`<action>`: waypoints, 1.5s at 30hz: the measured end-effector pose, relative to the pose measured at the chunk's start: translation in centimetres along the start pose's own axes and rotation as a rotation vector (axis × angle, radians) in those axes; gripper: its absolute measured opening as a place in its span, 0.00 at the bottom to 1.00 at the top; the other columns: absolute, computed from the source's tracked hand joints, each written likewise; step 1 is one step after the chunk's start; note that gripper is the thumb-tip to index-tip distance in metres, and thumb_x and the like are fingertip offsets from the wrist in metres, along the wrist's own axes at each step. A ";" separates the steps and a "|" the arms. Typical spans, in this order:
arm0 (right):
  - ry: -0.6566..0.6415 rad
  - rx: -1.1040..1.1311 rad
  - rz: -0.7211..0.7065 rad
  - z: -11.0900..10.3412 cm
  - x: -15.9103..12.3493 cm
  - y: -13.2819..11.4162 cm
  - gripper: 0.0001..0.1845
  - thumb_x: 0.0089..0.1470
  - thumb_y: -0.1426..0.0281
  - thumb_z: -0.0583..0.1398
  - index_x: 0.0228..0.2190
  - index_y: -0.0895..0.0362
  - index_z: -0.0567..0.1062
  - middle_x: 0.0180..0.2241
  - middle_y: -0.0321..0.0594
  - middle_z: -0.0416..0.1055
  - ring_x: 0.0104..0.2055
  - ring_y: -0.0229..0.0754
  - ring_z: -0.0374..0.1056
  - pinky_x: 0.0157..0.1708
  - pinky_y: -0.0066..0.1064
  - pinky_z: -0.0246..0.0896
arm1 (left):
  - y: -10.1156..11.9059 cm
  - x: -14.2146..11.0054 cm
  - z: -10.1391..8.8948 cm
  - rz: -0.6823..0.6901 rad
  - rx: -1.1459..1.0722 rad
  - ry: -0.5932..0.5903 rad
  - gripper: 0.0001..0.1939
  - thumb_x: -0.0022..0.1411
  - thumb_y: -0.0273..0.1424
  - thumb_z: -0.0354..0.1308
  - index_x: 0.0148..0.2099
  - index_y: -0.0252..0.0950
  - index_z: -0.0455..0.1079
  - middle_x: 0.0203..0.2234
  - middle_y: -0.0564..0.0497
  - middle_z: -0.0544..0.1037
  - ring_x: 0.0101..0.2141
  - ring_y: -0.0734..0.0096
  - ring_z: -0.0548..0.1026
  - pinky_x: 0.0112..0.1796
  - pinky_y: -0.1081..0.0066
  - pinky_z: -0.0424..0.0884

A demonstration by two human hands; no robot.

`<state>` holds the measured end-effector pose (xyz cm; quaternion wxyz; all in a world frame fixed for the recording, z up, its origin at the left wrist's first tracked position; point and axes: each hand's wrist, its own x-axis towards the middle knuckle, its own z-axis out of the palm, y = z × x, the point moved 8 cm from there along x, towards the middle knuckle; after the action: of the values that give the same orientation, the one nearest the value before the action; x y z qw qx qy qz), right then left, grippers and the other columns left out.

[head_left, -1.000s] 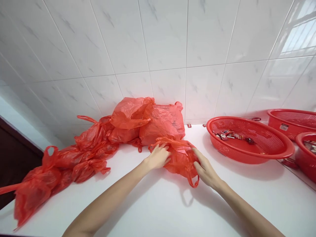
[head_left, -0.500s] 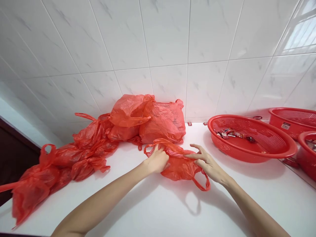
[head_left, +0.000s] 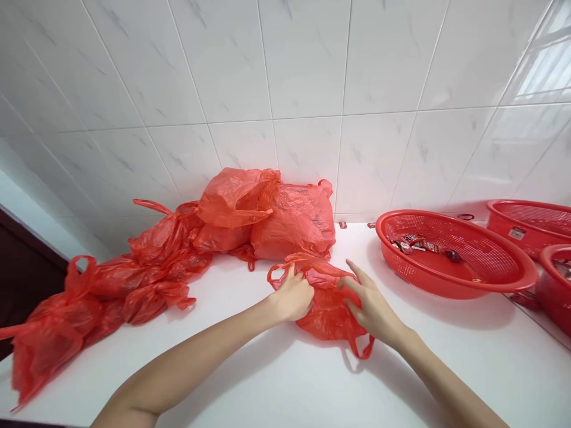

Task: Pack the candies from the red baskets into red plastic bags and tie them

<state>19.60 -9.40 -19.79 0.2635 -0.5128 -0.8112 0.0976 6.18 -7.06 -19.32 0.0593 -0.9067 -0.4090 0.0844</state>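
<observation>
The left hand (head_left: pixel 292 295) and the right hand (head_left: pixel 372 310) both act on a red plastic bag (head_left: pixel 328 315), which lies crumpled on the white worktop (head_left: pixel 446 368), directly beneath and between the two sets of fingers.

Finger state, left: clenched on the gathered plastic at the top of the bag.
Finger state, right: spread, with the tips pressed against the side of the bag and no visible pinch.

One bag handle (head_left: pixel 363 351) loops out below the right-hand fingers, toward the person. A second bag handle (head_left: pixel 276 276) stands just beyond and to the left of the left-hand fingers.

Beyond the fingers, a large full red bag (head_left: pixel 297 223) rests against the tiled wall (head_left: pixel 303 59). Left of the left-hand fingers, a row of knotted red bags (head_left: pixel 147 291) runs along the worktop to the edge of the view. Right of the right-hand fingers, a red mesh basket (head_left: pixel 504 271) holds small wrapped packets (head_left: pixel 413 245). Two further red baskets (head_left: pixel 520 229) stand farther right, well apart from the fingers.
</observation>
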 end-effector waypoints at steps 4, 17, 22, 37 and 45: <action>-0.092 -0.130 -0.012 2.0 0.1 -1.1 0.19 0.59 0.80 0.51 0.41 0.54 0.80 0.68 0.50 0.57 0.72 0.58 0.48 0.65 0.60 0.48 | 0.0 0.2 -0.1 -0.010 0.006 -0.006 0.10 0.63 0.23 0.56 0.40 0.28 0.79 0.36 0.34 0.83 0.46 0.44 0.79 0.58 0.42 0.57; -0.438 -0.375 0.409 1.3 -0.7 4.1 0.37 0.46 0.56 0.71 0.53 0.62 0.74 0.72 0.68 0.36 0.73 0.72 0.32 0.64 0.69 0.38 | -1.9 -0.9 0.4 -0.126 -0.011 -0.242 0.20 0.44 0.21 0.66 0.44 0.32 0.77 0.35 0.35 0.83 0.39 0.43 0.82 0.39 0.57 0.75; -0.532 -0.228 0.344 1.6 -0.9 4.1 0.48 0.43 0.66 0.71 0.64 0.58 0.64 0.73 0.62 0.25 0.74 0.65 0.23 0.66 0.67 0.31 | -1.4 -0.9 -0.5 -0.094 -0.044 -0.233 0.24 0.49 0.22 0.65 0.51 0.32 0.74 0.44 0.34 0.81 0.47 0.42 0.79 0.47 0.52 0.73; -0.471 0.151 0.236 -0.6 -0.3 3.4 0.47 0.46 0.59 0.70 0.66 0.48 0.64 0.74 0.50 0.36 0.75 0.60 0.28 0.69 0.59 0.33 | -2.2 -1.0 0.4 -0.095 -0.184 -0.250 0.19 0.58 0.36 0.63 0.49 0.32 0.77 0.43 0.33 0.80 0.51 0.37 0.75 0.50 0.49 0.70; 0.121 0.271 0.278 -14.9 3.6 8.0 0.46 0.53 0.46 0.62 0.65 0.57 0.63 0.66 0.54 0.62 0.65 0.58 0.62 0.58 0.43 0.64 | -1.5 -3.3 -3.9 0.044 -0.583 -0.069 0.20 0.65 0.35 0.56 0.58 0.40 0.74 0.58 0.44 0.75 0.60 0.52 0.70 0.58 0.56 0.64</action>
<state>32.53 -4.30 -9.47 0.3620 -0.5849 -0.6947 0.2104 3.70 -8.68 -14.92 -0.2194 -0.8908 -0.3980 -0.0045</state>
